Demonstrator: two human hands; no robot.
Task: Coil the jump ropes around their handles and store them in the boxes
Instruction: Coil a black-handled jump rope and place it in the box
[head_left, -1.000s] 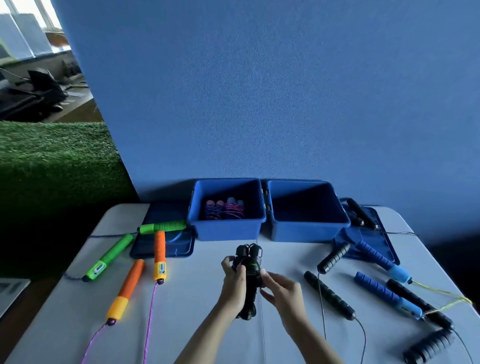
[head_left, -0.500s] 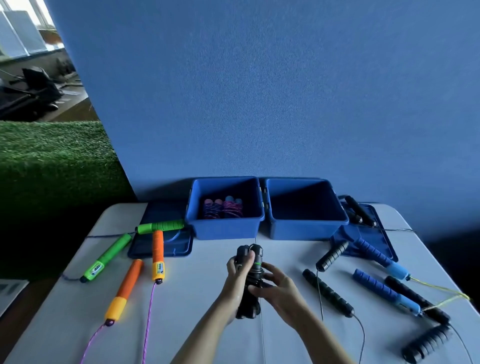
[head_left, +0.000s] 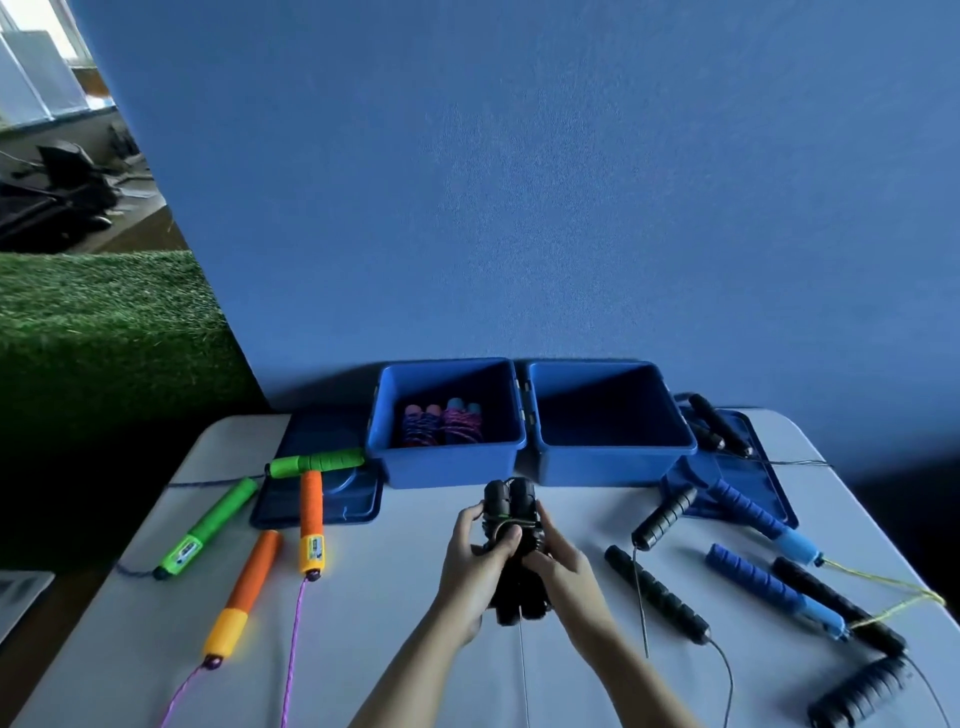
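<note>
Both my hands hold a pair of black jump-rope handles (head_left: 510, 499) upright, side by side, over the middle of the white table (head_left: 395, 597). My left hand (head_left: 475, 566) grips the pair from the left, thumb across the front. My right hand (head_left: 563, 569) grips it from the right. Thin cord is wound round the handles near their tops, and a loose strand (head_left: 523, 670) hangs down toward me. Behind stand two open blue boxes: the left box (head_left: 441, 465) holds coiled pink and blue ropes (head_left: 444, 423), the right box (head_left: 608, 462) looks bare inside.
Green handles (head_left: 208, 527) and orange handles (head_left: 249, 592) with purple cord lie at the left, partly on a blue lid (head_left: 322, 499). At the right lie black ribbed handles (head_left: 657, 595), blue handles (head_left: 769, 590) with yellow cord, and another lid (head_left: 743, 467).
My right hand has come in and closed on the right side of the black handles. The cord has been drawn tighter round them, and the bundle sits slightly farther from me.
</note>
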